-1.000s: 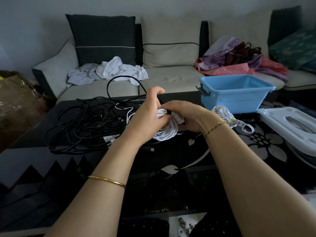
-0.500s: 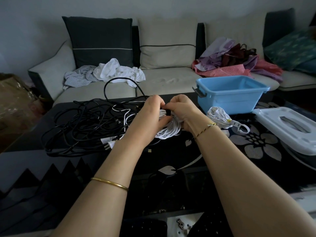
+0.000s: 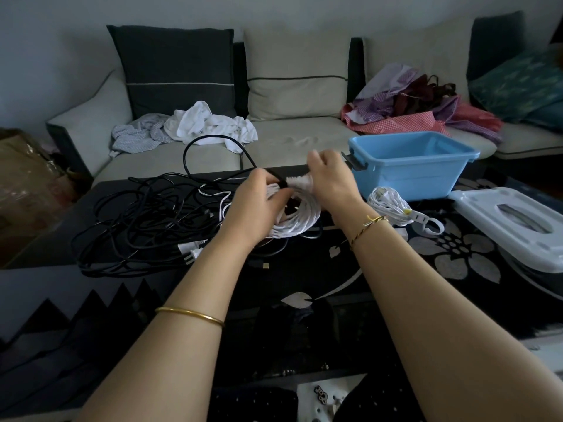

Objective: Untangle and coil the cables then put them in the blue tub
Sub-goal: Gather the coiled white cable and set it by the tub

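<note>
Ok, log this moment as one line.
left hand: grips white coil | right hand: pinches it | black cables: tangled | second coil: beside blue tub

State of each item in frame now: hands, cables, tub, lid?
Left hand: grips the white cable coil.
Right hand: grips the coil's top.
White cable coil: wound, black tie at top.
Second white cable bundle: coiled, lying beside the tub.
Black cables: tangled pile.
Blue plastic tub: open, upright on the table; bottom hidden.
White plastic lid: off, right of the tub.
</note>
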Tool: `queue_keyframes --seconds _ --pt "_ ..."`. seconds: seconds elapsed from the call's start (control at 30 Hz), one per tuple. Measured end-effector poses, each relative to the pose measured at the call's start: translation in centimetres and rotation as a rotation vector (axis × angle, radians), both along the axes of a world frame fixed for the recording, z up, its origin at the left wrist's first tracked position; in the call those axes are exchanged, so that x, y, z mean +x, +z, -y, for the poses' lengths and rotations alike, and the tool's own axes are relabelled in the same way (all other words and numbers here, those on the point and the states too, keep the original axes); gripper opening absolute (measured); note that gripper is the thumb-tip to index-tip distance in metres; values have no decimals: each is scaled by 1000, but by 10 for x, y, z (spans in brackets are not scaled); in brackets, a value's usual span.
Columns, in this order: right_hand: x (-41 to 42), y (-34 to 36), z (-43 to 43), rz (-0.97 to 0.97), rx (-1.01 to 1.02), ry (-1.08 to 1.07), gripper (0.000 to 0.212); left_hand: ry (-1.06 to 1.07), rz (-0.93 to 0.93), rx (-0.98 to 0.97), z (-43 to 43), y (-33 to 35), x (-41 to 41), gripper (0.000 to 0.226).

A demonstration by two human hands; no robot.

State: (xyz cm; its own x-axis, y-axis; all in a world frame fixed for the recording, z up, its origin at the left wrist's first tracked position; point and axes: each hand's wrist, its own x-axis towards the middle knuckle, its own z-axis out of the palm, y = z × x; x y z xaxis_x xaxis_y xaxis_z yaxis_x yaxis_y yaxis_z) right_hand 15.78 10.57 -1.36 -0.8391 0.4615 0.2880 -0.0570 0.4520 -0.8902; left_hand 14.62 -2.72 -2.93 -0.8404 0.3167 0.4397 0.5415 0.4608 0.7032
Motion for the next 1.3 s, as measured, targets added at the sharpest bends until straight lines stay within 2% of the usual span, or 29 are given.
queue_keyframes --seconds 0.1,0.17,0.23,0.37,0.5,0.57,0.67,0.8,0.9,1.0,1.17,1.3 --pt "9 7 -2 -171 25 -79 7 49 149 185 6 -3 -11 27" --pt "15 10 1 -183 49 -50 9 80 237 318 7 -3 -14 31" --pt "17 10 8 -112 121 -4 18 98 289 399 6 -2 -15 32" --pt "18 5 17 80 385 24 20 78 297 384 4 -5 -13 36" --pt "17 0 25 246 603 42 19 71 215 352 3 -5 -12 62" --pt "15 -3 25 277 530 95 20 80 175 300 2 -7 -14 60" --pt "14 -7 20 198 306 172 20 91 160 248 2 -6 -10 53" --pt "20 -3 17 177 57 228 25 121 62 201 0 -7 -9 32" --pt "26 4 17 197 25 271 29 127 4 199 0 -7 -10 28" --pt "31 10 20 172 47 295 24 131 14 223 2 -7 -13 29" --pt "34 15 15 113 -45 308 33 81 60 294 -1 -3 -8 20" --pt "36 16 17 65 71 275 32 8 78 339 -4 -2 -3 18"
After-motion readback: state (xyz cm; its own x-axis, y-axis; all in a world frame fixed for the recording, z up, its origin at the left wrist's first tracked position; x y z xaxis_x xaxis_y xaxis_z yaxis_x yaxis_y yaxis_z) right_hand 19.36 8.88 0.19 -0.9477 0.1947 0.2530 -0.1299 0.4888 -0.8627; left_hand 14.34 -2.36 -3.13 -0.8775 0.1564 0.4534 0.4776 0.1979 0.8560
